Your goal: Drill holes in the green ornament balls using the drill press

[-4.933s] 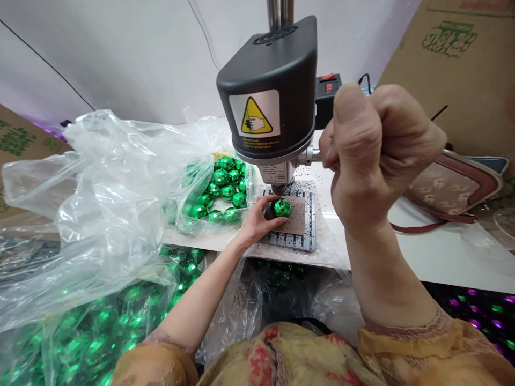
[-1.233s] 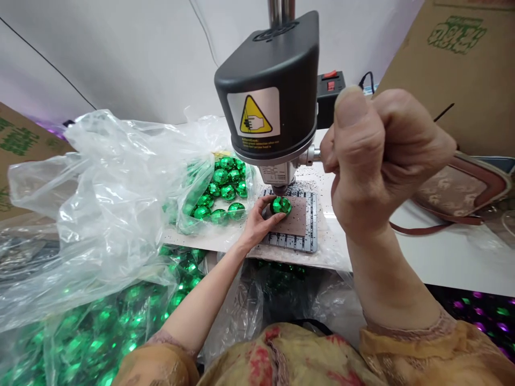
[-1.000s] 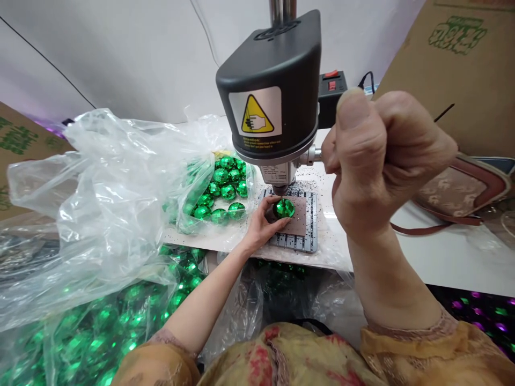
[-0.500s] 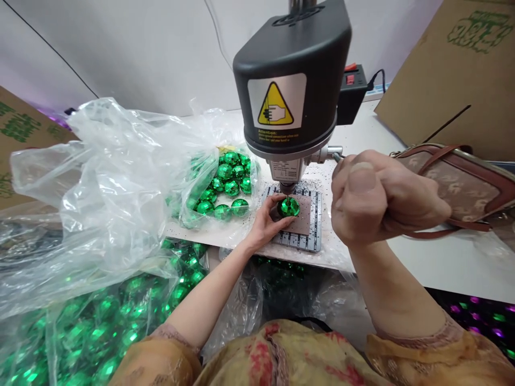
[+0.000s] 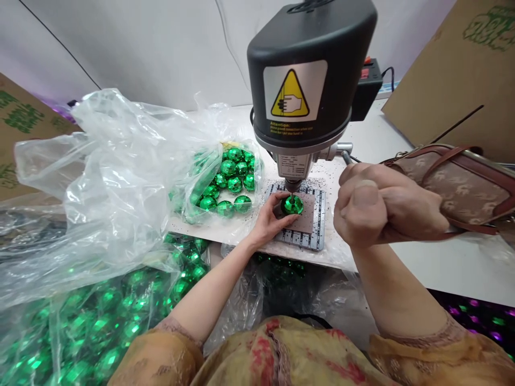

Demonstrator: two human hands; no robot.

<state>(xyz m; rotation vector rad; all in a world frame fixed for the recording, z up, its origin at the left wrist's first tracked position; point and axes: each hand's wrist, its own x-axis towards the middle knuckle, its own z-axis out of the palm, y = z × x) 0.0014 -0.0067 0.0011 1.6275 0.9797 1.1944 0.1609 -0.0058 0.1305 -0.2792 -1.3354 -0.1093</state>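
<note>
My left hand (image 5: 273, 219) grips a shiny green faceted ball (image 5: 292, 205) between thumb and fingers. The ball rests on a brownish square pad (image 5: 306, 221) on the slotted metal base (image 5: 319, 236) of a drill press (image 5: 306, 80). Right above the ball is the drill bit (image 5: 293, 194), its tip meeting the top; how deep it goes I cannot tell. My right hand (image 5: 374, 206) is closed in a fist around the end of the press's feed lever (image 5: 345, 155), most of which the fingers hide.
A clear plastic bag (image 5: 120, 166) with several green balls (image 5: 229, 168) lies left of the press. More bagged green balls (image 5: 100, 321) are at lower left. A handbag (image 5: 478, 182) and a cardboard box (image 5: 454, 80) stand at right. Dark shavings dot the white table (image 5: 418, 268).
The camera view has shifted slightly, so the press appears further right and higher. Both hands keep their holds on the ball and the lever.
</note>
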